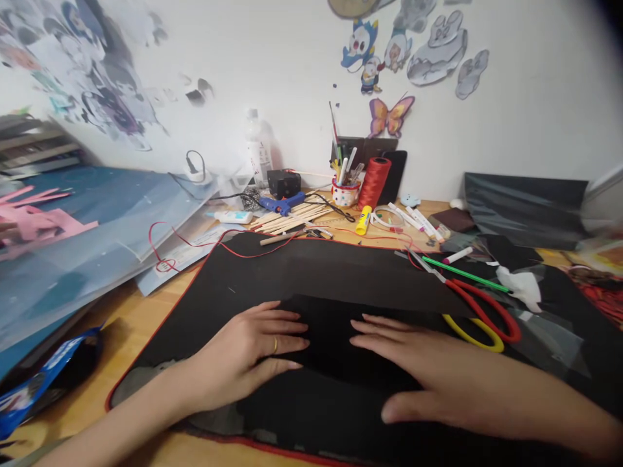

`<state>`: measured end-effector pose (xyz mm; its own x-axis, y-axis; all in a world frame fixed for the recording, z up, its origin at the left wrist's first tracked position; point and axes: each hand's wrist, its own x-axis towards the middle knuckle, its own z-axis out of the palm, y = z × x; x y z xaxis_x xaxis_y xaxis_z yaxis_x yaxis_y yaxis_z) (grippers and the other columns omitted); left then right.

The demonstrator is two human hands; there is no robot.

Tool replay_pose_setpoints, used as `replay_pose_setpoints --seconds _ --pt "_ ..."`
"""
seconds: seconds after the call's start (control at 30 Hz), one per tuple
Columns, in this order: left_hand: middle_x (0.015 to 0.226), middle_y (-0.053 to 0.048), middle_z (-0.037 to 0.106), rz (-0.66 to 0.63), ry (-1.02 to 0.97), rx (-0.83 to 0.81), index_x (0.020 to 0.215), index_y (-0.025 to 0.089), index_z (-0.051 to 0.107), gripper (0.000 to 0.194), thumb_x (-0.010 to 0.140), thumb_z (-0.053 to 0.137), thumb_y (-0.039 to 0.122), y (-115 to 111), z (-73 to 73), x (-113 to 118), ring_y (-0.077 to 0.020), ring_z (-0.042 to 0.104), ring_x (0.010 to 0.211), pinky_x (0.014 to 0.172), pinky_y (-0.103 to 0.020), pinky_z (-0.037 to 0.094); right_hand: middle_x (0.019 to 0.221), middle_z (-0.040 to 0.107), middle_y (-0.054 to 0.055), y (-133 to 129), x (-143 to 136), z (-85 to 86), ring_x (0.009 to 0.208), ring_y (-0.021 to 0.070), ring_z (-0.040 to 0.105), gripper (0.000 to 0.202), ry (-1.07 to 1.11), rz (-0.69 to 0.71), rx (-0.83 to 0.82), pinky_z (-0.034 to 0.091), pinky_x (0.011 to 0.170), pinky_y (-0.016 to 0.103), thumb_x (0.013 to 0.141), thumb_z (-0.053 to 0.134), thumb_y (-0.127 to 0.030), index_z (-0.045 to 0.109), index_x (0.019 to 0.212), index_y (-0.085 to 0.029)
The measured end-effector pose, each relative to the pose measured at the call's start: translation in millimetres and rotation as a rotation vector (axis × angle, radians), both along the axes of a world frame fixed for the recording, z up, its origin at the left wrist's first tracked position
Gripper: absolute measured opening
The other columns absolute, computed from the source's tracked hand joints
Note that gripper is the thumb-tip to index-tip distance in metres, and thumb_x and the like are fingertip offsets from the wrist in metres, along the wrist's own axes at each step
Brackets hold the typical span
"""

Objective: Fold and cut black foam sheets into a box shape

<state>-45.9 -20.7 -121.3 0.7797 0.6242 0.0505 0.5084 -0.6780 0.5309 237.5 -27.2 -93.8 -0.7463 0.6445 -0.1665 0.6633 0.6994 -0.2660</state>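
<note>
A thin, flat, matt black sheet [331, 340] lies at the clock's centre on a black mat with red edging [214, 275]; at its nine o'clock the left hand [248, 347], wearing a gold ring [275, 344], rests with fingers lightly spread; at three o'clock the right hand [421, 363] lies open, thumb splayed; metal scissors with red and yellow handles [453, 285] sit at two o'clock, a blue plastic glue gun [282, 205] at eleven

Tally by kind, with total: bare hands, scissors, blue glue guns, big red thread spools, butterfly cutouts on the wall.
Bare hands: 2 (left hand, right hand)
Scissors: 1 pair
Blue glue gun: 1
Big red thread spool: 1
Butterfly cutout: 1
Total: 6
</note>
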Motion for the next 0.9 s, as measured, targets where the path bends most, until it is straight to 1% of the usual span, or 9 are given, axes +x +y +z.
replay_pose_setpoints --seconds 0.13,0.2,0.27,0.4,0.53,0.67,0.73,0.8,0.9 --pt "0.101 -0.005 0.069 0.275 -0.206 -0.351 0.096 0.023 0.07 0.029 0.087 0.047 0.039 4 3.1 11 -0.0226 0.063 0.094 0.085 -0.034 0.048 0.128 0.052 -0.002 12 32 20.4 0.109 0.0172 0.055 0.06 0.024 0.025 -0.087 0.05 0.085 0.024 0.076 0.063 -0.038 0.041 0.131 -0.033" --pt "0.085 -0.005 0.071 0.459 -0.307 -0.568 0.092 0.019 0.071 0.038 0.087 0.044 0.044 4 3.6 16 -0.0224 0.066 0.079 0.068 -0.03 0.052 0.126 0.054 0.0 15 45 22.6 0.105 0.0194 0.058 0.062 0.07 -0.01 -0.129 0.053 0.08 0.025 0.076 0.063 -0.039 0.038 0.133 -0.035" --pt "0.08 -0.004 0.071 0.572 -0.38 -0.652 0.095 0.018 0.07 0.039 0.085 0.046 0.047 7 2.4 19 -0.0225 0.065 0.076 0.066 -0.029 0.051 0.124 0.056 -0.001 17 53 18.0 0.104 0.0202 0.059 0.055 0.126 -0.077 -0.156 0.053 0.078 0.027 0.081 0.056 -0.038 0.038 0.132 -0.038" --pt "0.085 -0.002 0.07 0.594 -0.424 -0.554 0.092 0.019 0.07 0.033 0.081 0.053 0.045 19 -1.6 22 -0.0217 0.062 0.08 0.069 -0.027 0.049 0.109 0.066 -0.005 24 54 -3.0 0.096 0.0174 0.064 0.031 0.22 -0.239 0.007 0.054 0.077 0.027 0.09 0.041 -0.036 0.056 0.117 -0.037" --pt "0.063 -0.001 0.067 0.707 -0.367 -0.529 0.068 0.016 0.069 0.034 0.075 0.057 0.047 32 -6.2 27 -0.018 0.059 0.059 0.047 -0.021 0.043 0.077 0.071 0.004 29 43 -15.5 0.062 0.0208 0.066 0.042 0.166 -0.314 0.433 0.054 0.056 0.034 0.091 0.031 -0.044 0.068 0.097 -0.026" --pt "0.066 -0.001 0.066 0.689 -0.315 -0.509 0.073 0.015 0.067 0.04 0.079 0.05 0.05 42 -12.2 31 -0.0169 0.058 0.059 0.048 -0.021 0.041 0.086 0.07 0.012 21 12 -12.6 0.074 0.0294 0.064 0.034 -0.062 -0.295 0.835 0.05 0.062 0.044 0.088 0.036 -0.025 0.067 0.098 -0.017" --pt "0.069 -0.001 0.067 0.671 -0.284 -0.463 0.075 0.016 0.067 0.039 0.081 0.048 0.049 45 -14.9 32 -0.0179 0.059 0.063 0.052 -0.023 0.043 0.097 0.069 0.013 16 -10 -13.9 0.082 0.0284 0.063 0.033 -0.085 -0.21 0.826 0.049 0.069 0.043 0.085 0.039 -0.018 0.063 0.108 -0.013" --pt "0.078 -0.001 0.068 0.655 -0.297 -0.371 0.081 0.018 0.067 0.03 0.081 0.051 0.044 45 -16.8 32 -0.0207 0.061 0.074 0.063 -0.025 0.045 0.102 0.067 0.012 14 -30 -20.4 0.084 0.029 0.063 0.033 -0.081 -0.211 0.774 0.049 0.07 0.043 0.084 0.046 -0.027 0.061 0.112 -0.015" --pt "0.09 -0.002 0.067 0.636 -0.299 -0.309 0.09 0.02 0.062 0.023 0.081 0.054 0.039 44 -17.9 31 -0.0218 0.06 0.087 0.076 -0.028 0.045 0.119 0.06 0.013 21 -46 -35.7 0.1 0.0307 0.058 0.049 -0.054 -0.179 0.685 0.048 0.079 0.046 0.08 0.055 -0.043 0.055 0.119 -0.014"
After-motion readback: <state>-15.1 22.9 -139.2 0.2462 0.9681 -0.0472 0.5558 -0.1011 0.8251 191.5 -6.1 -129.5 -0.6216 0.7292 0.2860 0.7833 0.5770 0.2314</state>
